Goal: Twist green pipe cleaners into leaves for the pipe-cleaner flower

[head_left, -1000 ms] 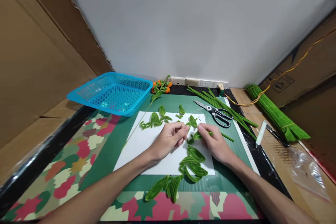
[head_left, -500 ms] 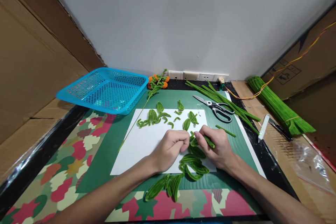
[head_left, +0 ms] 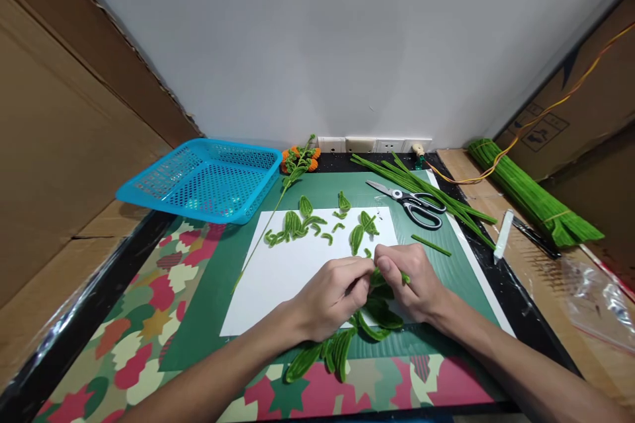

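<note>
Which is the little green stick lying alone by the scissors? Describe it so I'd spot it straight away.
Start with the plain green mat under the white paper. Right of the paper lie scissors, and the stick lies between their handles and the right hand. It is single, straight and far shorter than the loose green stems on the scissors' far side.

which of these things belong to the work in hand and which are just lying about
Likely belong:
green piece in the right hand
looped green leaf shapes
green stems
scissors, though not held
white paper

Likely just lying about:
blue basket
plastic bag
white stick-like object, use unclear
</note>
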The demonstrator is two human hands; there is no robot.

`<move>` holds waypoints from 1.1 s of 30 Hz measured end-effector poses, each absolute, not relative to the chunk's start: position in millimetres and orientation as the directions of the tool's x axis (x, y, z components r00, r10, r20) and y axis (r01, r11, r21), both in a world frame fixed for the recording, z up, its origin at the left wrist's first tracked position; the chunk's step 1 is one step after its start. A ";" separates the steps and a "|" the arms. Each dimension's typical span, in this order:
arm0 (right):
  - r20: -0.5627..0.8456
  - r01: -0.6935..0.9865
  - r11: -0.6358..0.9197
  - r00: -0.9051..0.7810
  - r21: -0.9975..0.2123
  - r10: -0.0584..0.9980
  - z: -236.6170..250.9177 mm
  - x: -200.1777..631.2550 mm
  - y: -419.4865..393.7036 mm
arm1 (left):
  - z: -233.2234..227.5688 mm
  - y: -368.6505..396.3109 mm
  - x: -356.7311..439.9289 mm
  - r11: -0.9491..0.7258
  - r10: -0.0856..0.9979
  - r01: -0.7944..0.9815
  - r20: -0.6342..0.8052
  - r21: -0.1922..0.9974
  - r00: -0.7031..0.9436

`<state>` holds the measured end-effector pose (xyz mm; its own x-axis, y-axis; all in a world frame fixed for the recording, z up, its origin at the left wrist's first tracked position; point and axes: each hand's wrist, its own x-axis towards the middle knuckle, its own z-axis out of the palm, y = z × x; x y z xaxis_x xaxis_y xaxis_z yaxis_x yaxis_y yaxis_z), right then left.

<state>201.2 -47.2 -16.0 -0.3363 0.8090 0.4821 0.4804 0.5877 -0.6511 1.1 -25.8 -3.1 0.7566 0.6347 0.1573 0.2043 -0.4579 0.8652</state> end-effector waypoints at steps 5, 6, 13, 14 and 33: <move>0.535 0.546 0.663 -0.400 -0.512 0.744 -13.2 201.6 -43.6 | -4.8 -25.5 -0.1 -0.499 0.646 0.218 0.192 0.839 0.739; 0.543 0.557 0.668 -0.403 -0.494 0.737 -13.4 202.0 -42.4 | -5.2 -25.3 0.0 -0.496 0.653 0.222 0.192 0.839 0.733; 0.562 0.578 0.659 -0.374 -0.481 0.738 -21.8 205.0 -38.5 | -8.6 -27.4 -1.9 -0.478 0.670 0.227 0.185 0.849 0.719; 0.560 0.567 0.653 -0.363 -0.501 0.745 -22.8 205.3 -38.8 | -8.4 -28.0 -2.1 -0.499 0.663 0.228 0.199 0.836 0.722; 0.515 0.589 0.659 -0.425 -0.468 0.745 -18.6 210.3 -40.2 | -3.0 -25.9 4.2 -0.455 0.697 0.164 0.235 0.875 0.678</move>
<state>210.3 -40.2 -18.6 -0.4253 0.7445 0.5145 0.5886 0.6594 -0.4677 4.2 -25.9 -3.0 0.6780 0.6965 0.2351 0.1642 -0.4552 0.8751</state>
